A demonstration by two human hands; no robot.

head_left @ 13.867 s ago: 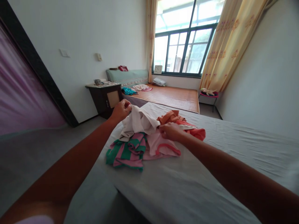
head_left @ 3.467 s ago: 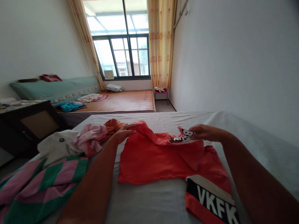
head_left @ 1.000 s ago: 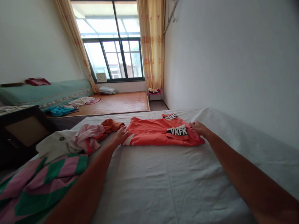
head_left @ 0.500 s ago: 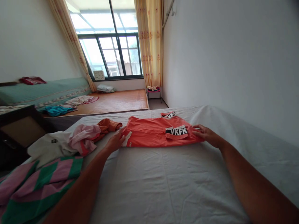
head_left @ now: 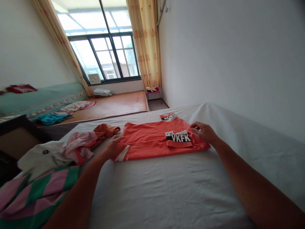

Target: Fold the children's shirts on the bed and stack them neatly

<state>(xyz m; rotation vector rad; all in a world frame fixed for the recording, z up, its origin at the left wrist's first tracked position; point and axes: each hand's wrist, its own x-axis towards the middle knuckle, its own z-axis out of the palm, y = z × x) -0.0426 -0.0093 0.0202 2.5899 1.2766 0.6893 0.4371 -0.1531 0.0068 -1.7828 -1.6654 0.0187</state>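
Nearest to you, in the lower left of the frame, the green and pink striped garment [head_left: 35, 197] is lying crumpled at the edge of the white bed sheet [head_left: 166, 190], well apart from both of your hands. Just beyond it the white garment [head_left: 40, 157] and the pink garment [head_left: 78, 148] are bunched together, with the rust-orange garment [head_left: 105, 131] heaped behind them.

In the middle of the frame the orange shirt [head_left: 147, 140] is lying flat on the sheet, folded into a broad band whose long axis is running left to right across the picture. You are spanning that axis with one hand at each end. Your left hand [head_left: 113, 147] is resting open, fingers spread, on the shirt's left edge beside the white trim, pressing rather than gripping. Your right hand [head_left: 205, 133] is sitting at the right end, fingers curled loosely at the cloth just right of the black VKFK patch [head_left: 178, 138]; whether it is pinching a fold or only touching cannot be told from here. Both hands are about equally near the shirt.

Farther up the frame, the wooden platform [head_left: 114, 105], the small stool [head_left: 152, 92] and the window [head_left: 102, 54] are filling the background.
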